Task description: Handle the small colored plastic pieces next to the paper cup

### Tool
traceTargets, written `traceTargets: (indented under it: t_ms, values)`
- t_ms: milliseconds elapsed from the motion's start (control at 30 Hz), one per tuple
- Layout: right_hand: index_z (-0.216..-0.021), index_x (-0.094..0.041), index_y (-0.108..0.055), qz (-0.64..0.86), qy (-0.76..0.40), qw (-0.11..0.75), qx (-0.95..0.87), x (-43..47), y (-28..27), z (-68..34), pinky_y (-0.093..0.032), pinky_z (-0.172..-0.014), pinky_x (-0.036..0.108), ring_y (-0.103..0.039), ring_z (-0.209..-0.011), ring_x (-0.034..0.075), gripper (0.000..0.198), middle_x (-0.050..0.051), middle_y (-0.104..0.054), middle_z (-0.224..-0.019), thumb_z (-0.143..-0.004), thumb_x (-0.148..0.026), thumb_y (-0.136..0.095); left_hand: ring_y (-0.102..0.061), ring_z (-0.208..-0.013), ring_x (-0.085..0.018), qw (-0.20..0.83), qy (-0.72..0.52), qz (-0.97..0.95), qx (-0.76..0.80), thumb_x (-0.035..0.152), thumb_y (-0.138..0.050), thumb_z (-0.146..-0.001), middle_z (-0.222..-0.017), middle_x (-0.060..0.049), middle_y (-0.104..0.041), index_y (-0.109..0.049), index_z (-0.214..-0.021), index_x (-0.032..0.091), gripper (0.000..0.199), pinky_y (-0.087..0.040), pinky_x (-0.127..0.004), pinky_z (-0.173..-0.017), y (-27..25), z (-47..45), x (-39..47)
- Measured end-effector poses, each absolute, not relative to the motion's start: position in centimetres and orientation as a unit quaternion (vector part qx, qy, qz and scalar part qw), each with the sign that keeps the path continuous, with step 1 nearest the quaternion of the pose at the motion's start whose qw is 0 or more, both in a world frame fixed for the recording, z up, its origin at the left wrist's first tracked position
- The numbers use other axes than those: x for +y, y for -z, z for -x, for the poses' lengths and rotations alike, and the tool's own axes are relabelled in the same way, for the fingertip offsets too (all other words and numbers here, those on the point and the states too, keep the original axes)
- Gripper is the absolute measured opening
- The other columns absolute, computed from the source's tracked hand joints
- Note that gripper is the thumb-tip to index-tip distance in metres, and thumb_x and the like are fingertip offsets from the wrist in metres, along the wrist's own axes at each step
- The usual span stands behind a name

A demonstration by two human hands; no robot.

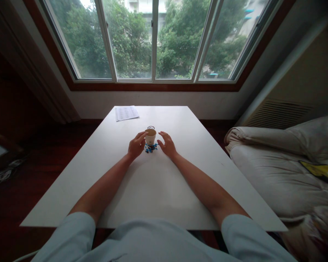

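Note:
A paper cup stands upright in the middle of the white table. Just in front of its base lies a small scatter of blue and dark bead-like pieces. My left hand is at the cup's left side with fingers stretched toward its rim; whether they touch it I cannot tell. On the other side, my right hand is open with fingers apart and a gap between it and the cup. Behind the rim shows part of a thin dark looped thing, mostly hidden by the cup.
Printed paper sheets lie at the far left of the white table. A wide window is beyond the table. To the right is a padded sofa with a yellow and black item on it.

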State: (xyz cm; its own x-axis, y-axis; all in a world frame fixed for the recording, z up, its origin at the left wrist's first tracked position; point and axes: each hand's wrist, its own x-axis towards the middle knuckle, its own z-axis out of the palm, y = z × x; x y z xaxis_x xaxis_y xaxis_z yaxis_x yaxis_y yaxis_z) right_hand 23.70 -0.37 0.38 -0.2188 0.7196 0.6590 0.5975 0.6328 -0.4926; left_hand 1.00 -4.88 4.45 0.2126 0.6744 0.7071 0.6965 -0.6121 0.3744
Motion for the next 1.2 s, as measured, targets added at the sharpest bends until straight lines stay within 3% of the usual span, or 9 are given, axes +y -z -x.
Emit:
traceTargets:
  t_ms: [133,567,767,867,1033,1200]
  values:
    - [-0.138,-0.022,-0.053,0.418,-0.066,0.462,-0.779,-0.2,-0.2,-23.7,-0.037,-0.116,0.047,-0.044,-0.135,0.025,0.049,0.011,-0.051,-0.142,-0.096,-0.046,-0.048,-0.051,-0.132,-0.022,0.014,0.411,0.806,-0.425,0.018,-0.036,-0.098,-0.149,-0.005,-0.048,-0.045,-0.146,0.029,0.05,-0.053,-0.037,-0.101,-4.5,-1.2,-5.0]
    - [-0.134,-0.023,-0.057,0.428,-0.081,0.454,-0.778,-0.4,-0.4,-23.6,-0.039,-0.114,0.047,-0.046,-0.131,0.025,0.046,0.011,-0.053,-0.138,-0.096,-0.047,-0.048,-0.054,-0.128,-0.026,0.012,0.343,0.836,-0.428,0.018,-0.045,-0.093,-0.158,-0.007,-0.035,-0.034,-0.153,0.029,0.063,-0.058,-0.036,-0.09,-3.7,-0.9,-4.4]
    - [-0.13,-0.023,-0.059,0.432,-0.083,0.45,-0.777,-0.9,-1.1,-23.6,-0.039,-0.112,0.046,-0.047,-0.129,0.025,0.04,0.01,-0.053,-0.136,-0.095,-0.04,-0.05,-0.065,-0.105,-0.021,0.0,0.356,0.835,-0.42,0.022,-0.048,-0.093,-0.157,-0.009,-0.035,-0.038,-0.151,0.032,0.06,-0.059,-0.032,-0.079,-3.5,-0.7,-4.4]
    - [-0.116,-0.022,-0.066,0.43,-0.082,0.449,-0.779,-1.0,-1.2,-23.6,-0.042,-0.107,0.042,-0.051,-0.12,0.023,0.028,0.01,-0.059,-0.125,-0.094,-0.031,-0.05,-0.066,-0.09,-0.016,-0.012,0.368,0.833,-0.414,0.023,-0.048,-0.093,-0.156,-0.01,-0.036,-0.04,-0.15,0.032,0.058,-0.058,-0.03,-0.074,-3.6,-0.7,-4.5]
    - [-0.091,-0.02,-0.07,0.443,-0.093,0.398,-0.798,-0.8,-0.9,-23.6,-0.046,-0.091,0.035,-0.054,-0.096,0.02,0.019,0.007,-0.062,-0.095,-0.088,-0.016,-0.052,-0.064,-0.08,-0.012,0.003,0.402,0.803,-0.44,0.021,-0.048,-0.092,-0.145,-0.011,-0.046,-0.048,-0.142,0.027,0.05,-0.056,-0.029,-0.072,-3.9,-0.8,-4.8]
    - [-0.089,-0.02,-0.07,0.438,-0.095,0.349,-0.823,-0.6,-0.3,-23.5,-0.045,-0.084,0.03,-0.052,-0.093,0.018,0.017,0.005,-0.06,-0.092,-0.084,-0.013,-0.055,-0.062,-0.076,-0.011,0.019,0.42,0.78,-0.464,0.021,-0.049,-0.092,-0.117,-0.007,-0.059,-0.063,-0.117,0.022,0.029,-0.05,-0.026,-0.068,-3.8,-0.5,-4.4]
